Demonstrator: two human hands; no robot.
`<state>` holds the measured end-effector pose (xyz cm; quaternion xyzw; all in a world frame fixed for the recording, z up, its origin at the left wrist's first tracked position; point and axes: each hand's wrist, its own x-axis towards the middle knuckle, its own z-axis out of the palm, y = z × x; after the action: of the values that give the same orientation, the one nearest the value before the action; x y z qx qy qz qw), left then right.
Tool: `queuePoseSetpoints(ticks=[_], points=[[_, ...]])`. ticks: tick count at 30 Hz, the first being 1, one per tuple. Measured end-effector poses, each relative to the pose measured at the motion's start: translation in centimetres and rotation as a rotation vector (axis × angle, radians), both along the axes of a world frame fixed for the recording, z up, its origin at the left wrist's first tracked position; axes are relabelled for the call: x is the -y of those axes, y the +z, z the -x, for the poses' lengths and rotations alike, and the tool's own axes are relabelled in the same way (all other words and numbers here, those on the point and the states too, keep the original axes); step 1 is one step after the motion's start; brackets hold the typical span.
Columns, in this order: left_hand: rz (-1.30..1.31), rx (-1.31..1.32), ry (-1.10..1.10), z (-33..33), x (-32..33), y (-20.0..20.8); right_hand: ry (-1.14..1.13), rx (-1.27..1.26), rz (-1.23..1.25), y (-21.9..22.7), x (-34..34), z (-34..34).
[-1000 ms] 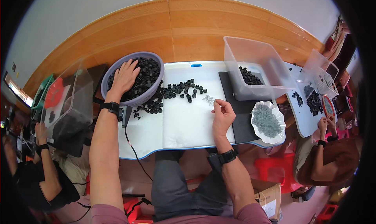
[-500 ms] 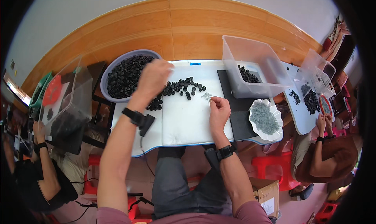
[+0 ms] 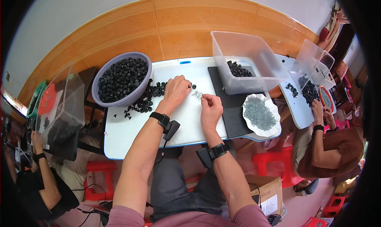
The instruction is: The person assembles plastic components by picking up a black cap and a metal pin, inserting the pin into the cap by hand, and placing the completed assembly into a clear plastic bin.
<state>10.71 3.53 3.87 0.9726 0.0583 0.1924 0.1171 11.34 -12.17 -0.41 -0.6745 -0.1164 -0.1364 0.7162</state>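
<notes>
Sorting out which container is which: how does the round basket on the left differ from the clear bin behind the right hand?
The basket is round, grey-lilac and opaque; the bin is rectangular and see-through. The basket is heaped nearly full of black caps, while the bin holds only a small pile in one corner. The basket hangs partly over the white table's left edge; the bin stands on a black mat. Both hold black caps.

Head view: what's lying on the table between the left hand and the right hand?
In the head view, a few small grey screws lie on the white tabletop between the left hand and the right hand; otherwise the gap is bare.
</notes>
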Motion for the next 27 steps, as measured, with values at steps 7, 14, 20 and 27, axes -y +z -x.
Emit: queuePoseSetpoints(ticks=[7, 14, 20, 27], points=[[-0.04, 0.0, -0.023, 3.6, -0.3, -0.3, 0.01, 0.015, 0.01, 0.2, 0.1, 0.0], [0.252, 0.12, -0.051, 8.6, -0.3, -2.0, 0.033, 0.008, 0.057, 0.3, 0.1, 0.1], [0.326, 0.22, -0.074, 10.4, -0.4, -2.6, 0.075, -0.021, 0.095, 0.7, 0.2, 0.4], [0.436, 0.09, 0.092, 10.9, -0.6, -2.0, 0.091, 0.002, 0.116, 0.2, 0.2, 0.2]])
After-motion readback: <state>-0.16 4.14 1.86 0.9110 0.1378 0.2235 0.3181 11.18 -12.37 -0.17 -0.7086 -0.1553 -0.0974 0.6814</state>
